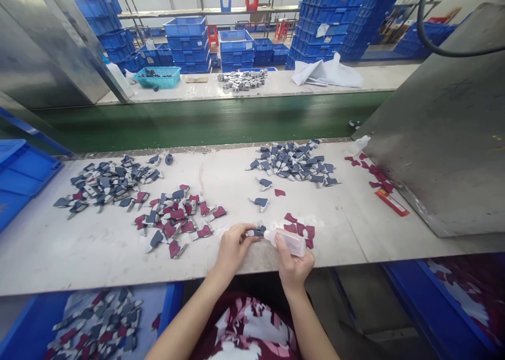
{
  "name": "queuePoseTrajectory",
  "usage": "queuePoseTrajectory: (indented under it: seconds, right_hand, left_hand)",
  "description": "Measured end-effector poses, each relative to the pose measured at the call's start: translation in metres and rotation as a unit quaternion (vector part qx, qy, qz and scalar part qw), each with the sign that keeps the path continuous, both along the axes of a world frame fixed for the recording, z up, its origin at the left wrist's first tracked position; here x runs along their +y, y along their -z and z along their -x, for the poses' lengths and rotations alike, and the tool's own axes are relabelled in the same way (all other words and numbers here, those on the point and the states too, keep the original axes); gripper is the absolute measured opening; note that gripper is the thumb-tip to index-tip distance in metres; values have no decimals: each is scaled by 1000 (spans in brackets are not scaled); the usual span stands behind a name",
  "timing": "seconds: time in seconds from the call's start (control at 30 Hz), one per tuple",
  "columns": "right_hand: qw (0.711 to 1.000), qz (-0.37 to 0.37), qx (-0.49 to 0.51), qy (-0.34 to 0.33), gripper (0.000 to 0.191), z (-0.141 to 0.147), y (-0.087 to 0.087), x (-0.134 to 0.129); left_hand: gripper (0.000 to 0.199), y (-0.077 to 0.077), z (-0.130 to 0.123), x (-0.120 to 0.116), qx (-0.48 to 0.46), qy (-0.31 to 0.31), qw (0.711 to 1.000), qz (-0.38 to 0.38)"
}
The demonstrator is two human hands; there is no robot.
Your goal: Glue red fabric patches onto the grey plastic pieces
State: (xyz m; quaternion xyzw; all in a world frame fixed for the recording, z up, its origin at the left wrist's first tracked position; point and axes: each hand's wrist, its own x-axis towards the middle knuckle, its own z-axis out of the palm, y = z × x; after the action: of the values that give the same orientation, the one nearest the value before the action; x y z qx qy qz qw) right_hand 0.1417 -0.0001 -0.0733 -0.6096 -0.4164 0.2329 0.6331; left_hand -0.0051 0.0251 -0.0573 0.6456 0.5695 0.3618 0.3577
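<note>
- While our left hand [231, 249] steadies one blue-and-grey part [258, 231] low over the near edge of the bench [232, 178], our right hand [294, 268] points a translucent squeeze bottle [294, 243] at it.
- Left grip: nearly closed, thumb and fingertips pinching the part's left side. We judge this sound, as its right side is free for the nozzle [269, 235].
- Right grip: curled round the bottle, thumb on its upper face; bottle tilted, nozzle by the part. Contact, and any liquid leaving the tip, we cannot tell.
- Technique, our judgement: part level and still, fingertips behind the nozzle's path, light even squeeze. Too hard a press could flood the face or wet our fingers.
- Loose maroon pieces [300, 229] lie just beyond and beside the bottle; a drip could foul them, so we favour a short, low approach.
- Blue-and-grey pile [295, 162] sits farther back; mixed maroon-and-blue pile [177, 215] lies left of our hands, clear of the bottle.
</note>
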Motion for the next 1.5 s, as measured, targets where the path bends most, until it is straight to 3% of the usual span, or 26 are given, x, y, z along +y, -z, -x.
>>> queuePoseTrajectory:
  seconds: [0.27,0.57,0.7,0.83,1.03,1.2,1.37,1.43,1.5]
  right_hand:
    - [999,19,-20,19,35,-8,0,-3]
    - [988,-39,-143,50,26,-21,-4,-6]
    - [992,-43,-92,72,30,-28,-12,-5]
    - [982,-50,25,178,43,-62,-17,9]
    - [985,-76,84,130,64,-124,-15,40]
    - [986,-48,38,156,78,-144,-4,42]
    - [990,-30,-50,127,84,-142,4,35]
    - [974,-55,-126,178,89,-138,3,31]
    - [938,-80,-229,249,80,-131,1,25]
  left_hand:
    - [14,-1,1,-1,5,1,1000,7]
    - [15,-2,0,0,3,-5,1000,13]
    - [15,-2,0,0,9,-7,1000,12]
    - [15,-3,1,1,10,-4,1000,9]
    - [16,-6,2,1,12,-7,1000,15]
    - [22,-8,2,2,1,-19,999,39]
    - [23,-8,1,3,0,-25,999,44]
    - [23,-8,1,3,0,-27,999,45]
    - [24,-8,1,2,-4,-29,998,47]
